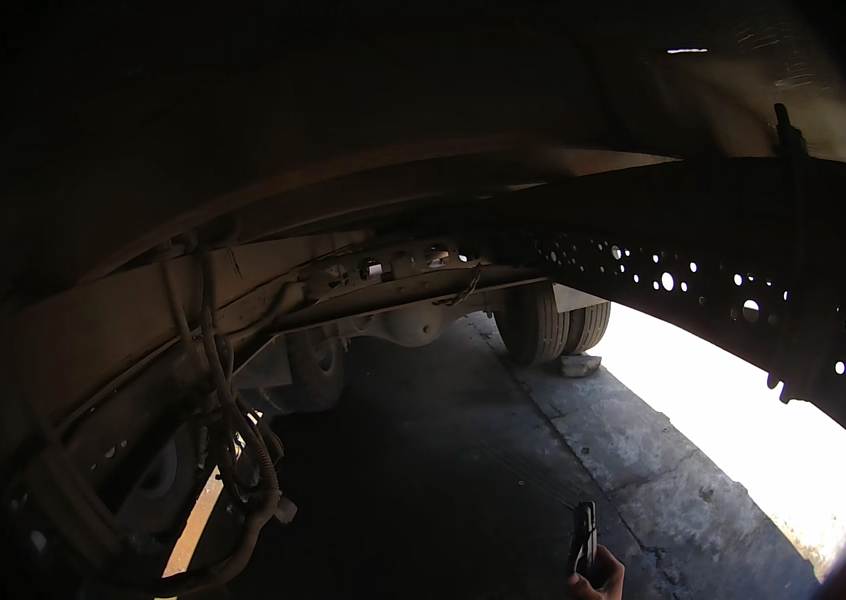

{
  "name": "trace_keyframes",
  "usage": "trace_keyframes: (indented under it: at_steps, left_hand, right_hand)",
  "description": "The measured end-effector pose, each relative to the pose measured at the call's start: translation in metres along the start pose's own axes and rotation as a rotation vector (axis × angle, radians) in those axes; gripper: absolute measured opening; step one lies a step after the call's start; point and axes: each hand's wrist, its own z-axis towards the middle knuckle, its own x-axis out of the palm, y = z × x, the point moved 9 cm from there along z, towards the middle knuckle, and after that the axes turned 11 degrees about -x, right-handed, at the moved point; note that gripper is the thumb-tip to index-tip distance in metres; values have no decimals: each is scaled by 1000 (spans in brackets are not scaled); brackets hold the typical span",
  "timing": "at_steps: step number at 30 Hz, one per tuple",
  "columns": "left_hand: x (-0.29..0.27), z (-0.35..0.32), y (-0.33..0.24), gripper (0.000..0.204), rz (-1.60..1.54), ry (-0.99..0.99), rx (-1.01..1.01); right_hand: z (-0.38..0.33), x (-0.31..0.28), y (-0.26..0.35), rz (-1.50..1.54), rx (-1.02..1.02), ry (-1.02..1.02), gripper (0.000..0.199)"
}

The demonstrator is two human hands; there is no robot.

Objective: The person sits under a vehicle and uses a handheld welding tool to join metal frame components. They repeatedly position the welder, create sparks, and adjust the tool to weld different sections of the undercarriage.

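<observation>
At the lower edge, right of the middle, my right hand [600, 577] shows only in part. Its fingers are closed round a slim dark object [584, 533] with a shiny edge, held upright; its kind is too dark to make out. Beyond it, under a truck's underside, dual tyres [535, 325] stand by a rounded axle housing [413, 325]. My left hand does not show.
A holed frame rail [663, 270] runs overhead on the right, another rail [63, 340] on the left. Cables and hoses [218, 370] hang at the left. A block [580, 365] sits against the tyres. Concrete paving [633, 450] borders bright daylight.
</observation>
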Motion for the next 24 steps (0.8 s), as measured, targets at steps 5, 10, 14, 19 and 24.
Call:
trace_keyframes:
  at_steps: [5, 10, 14, 19, 24]
  left_hand:
    - [1, -6, -10, 55, -20, -13, -18]
    - [0, -20, -23, 56, -41, -25, -26]
    - [8, -15, -24, 58, -39, 45, -45]
    - [7, -17, -21, 58, -18, -42, -26]
    - [0, -27, -20, 57, 2, -132, -85]
  right_hand:
    - [-12, 3, 5, 18, 66, 55, 52]
    - [-28, 16, 7, -52, -15, 63, 65]
    - [-42, 31, 2, -81, 34, 121, 69]
    - [-55, 37, -12, -35, 120, 161, 63]
    - [-46, 36, -15, -24, -32, 216, 65]
